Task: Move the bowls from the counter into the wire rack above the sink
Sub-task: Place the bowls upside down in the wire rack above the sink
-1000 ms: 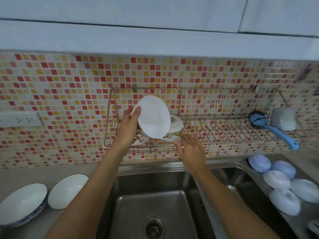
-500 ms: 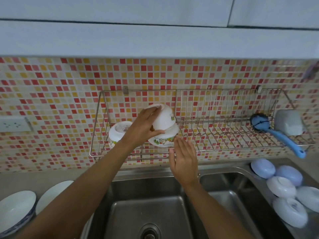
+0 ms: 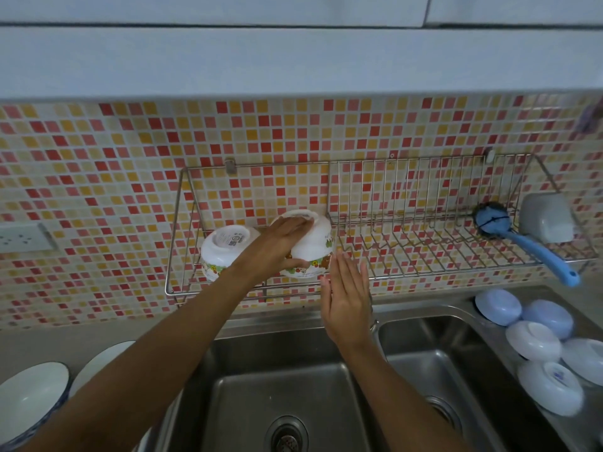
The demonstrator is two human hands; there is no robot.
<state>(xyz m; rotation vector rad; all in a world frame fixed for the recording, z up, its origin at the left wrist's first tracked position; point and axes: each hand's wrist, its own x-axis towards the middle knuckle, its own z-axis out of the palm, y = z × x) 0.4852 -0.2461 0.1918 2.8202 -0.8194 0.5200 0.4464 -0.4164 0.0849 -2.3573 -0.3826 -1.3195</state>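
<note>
Since a second ago the left hand point(image 3: 277, 246) turned its white bowl point(image 3: 311, 249) face-down and set it in the wire rack point(image 3: 424, 256), fingers clamped on it; right hand point(image 3: 347, 296) flat, empty, just beside. Rack: two bowls, other one point(image 3: 225, 249) further left. Bench: five upturned bowls point(image 3: 535, 340) right, two bowls point(image 3: 32, 393) left.

Blue-handled dish brush point(image 3: 522, 234), grey cup point(image 3: 548, 218), double steel sink point(image 3: 284, 396), wall socket point(image 3: 21, 237), mosaic tile backsplash point(image 3: 98, 177)
</note>
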